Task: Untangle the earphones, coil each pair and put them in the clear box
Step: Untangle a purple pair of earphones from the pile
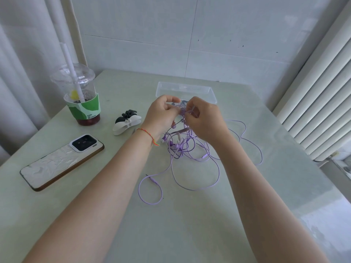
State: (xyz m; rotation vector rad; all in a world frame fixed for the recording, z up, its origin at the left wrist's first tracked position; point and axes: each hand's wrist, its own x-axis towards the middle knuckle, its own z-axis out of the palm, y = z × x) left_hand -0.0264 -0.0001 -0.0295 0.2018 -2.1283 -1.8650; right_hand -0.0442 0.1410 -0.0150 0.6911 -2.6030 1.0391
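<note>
A plastic cup (82, 95) with a domed lid, a white straw and a green sleeve stands on the pale worktop (171, 224), far left of the fingers. A phone (60, 162) lies camera-side up, left of and nearer than the fingers. Between cup and fingers sit white and black clips (126, 122). White blinds (319, 103) hang to the right.
</note>
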